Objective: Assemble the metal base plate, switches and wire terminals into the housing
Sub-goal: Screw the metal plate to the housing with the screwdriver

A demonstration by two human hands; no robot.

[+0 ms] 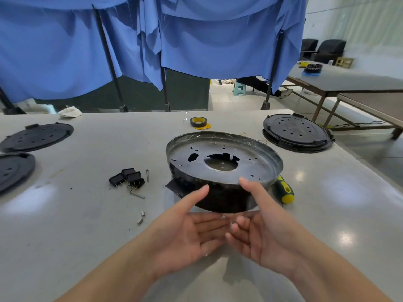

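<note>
Palms up, left hand (pixel 192 232) and right hand (pixel 261 234) under tilted black housing (pixel 222 197), fingers loosely spread, thumbs against its wall. Seated inside: round perforated metal base plate (pixel 222 158). Further left on smooth grey table (pixel 87 214): boxy black switches (pixel 127 178). Beyond: tape roll (pixel 198 122).

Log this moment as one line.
left hand open | right hand open | both cradle housing | metal base plate seated | switches loose

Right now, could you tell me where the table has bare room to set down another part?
Bare patches: the near-left table, and the stretch between the tape roll and left black covers. Crowded: around the switches, and by the housing with its screwdriver.
</note>
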